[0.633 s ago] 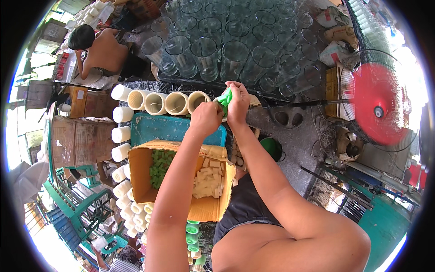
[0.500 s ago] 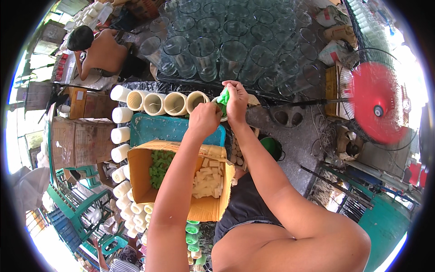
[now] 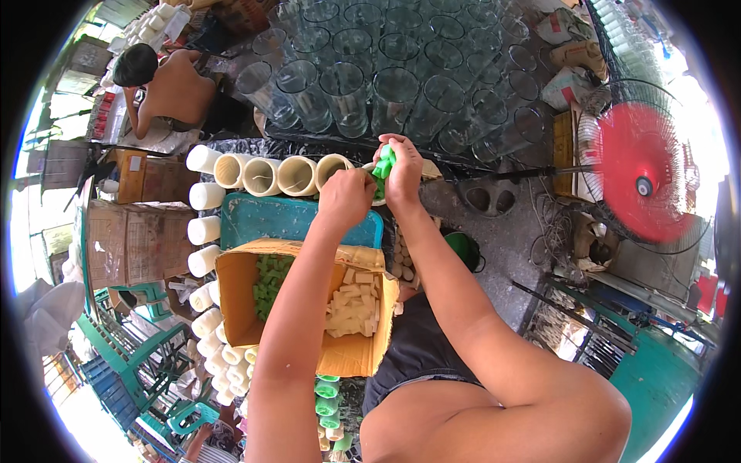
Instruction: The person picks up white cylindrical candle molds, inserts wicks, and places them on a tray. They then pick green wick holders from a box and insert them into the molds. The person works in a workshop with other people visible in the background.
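**Green pieces (image 3: 387,157) in the right hand (image 3: 404,176)**

The green pieces are small, stubby and block-like, bright light green, with plain faces and short straight edges. They lie bunched at the palm. The right hand is upright, with its fingers curled around them. Darker green shows just below, between the hands; whether it is held or lies in a container cannot be told.

The left hand (image 3: 346,197) is curled and just beside the right hand. Its fingertips are hidden; whether they grip anything cannot be told.

To the left is a row of cream cups (image 3: 262,177), hollow, with open ends visible. Nearer the body are a blue-green tray (image 3: 258,220) and a cardboard box (image 3: 235,307). The box contains green blocks (image 3: 270,279) at its left and cream blocks (image 3: 353,310) at its right, loosely heaped. Clear glass cylinders (image 3: 396,96) stand beyond the hands.
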Demonstrator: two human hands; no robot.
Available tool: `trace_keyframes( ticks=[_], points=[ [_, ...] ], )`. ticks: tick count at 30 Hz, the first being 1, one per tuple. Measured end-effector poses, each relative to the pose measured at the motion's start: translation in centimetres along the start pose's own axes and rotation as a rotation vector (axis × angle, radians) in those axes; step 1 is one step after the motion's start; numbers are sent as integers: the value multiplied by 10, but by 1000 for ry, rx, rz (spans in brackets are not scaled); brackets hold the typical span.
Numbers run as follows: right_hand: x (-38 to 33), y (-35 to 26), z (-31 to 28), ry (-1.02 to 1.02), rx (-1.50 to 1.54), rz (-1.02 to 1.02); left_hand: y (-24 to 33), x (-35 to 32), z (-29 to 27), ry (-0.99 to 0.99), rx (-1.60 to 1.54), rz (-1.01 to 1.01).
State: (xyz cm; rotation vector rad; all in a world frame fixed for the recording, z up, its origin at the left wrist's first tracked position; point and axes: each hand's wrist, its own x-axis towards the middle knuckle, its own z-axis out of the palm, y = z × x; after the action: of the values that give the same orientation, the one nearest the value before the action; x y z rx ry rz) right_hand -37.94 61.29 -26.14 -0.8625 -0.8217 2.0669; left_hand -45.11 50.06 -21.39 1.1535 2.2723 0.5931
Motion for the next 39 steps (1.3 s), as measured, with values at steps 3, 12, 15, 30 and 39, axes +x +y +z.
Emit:
trace_keyframes(
  ticks=[3, 12, 15, 30, 39],
  points=[
    [-2, -1, 2, -55, -61, -10, -1, 4, -2, -22, 11, -7],
    [-5, -3, 4, -140, -138, 12, 1, -13, 8, -14, 6, -99],
    [-2, -2, 3, -113, -47, 34, 1, -14, 7, 22, 19, -91],
    [-16, -75, 1, 24, 751, 368, 0, 4, -16, 128, -206, -24],
    [-24, -47, 37, 27, 472, 504, -45, -42, -82, 308, 6, -175]
  ],
)
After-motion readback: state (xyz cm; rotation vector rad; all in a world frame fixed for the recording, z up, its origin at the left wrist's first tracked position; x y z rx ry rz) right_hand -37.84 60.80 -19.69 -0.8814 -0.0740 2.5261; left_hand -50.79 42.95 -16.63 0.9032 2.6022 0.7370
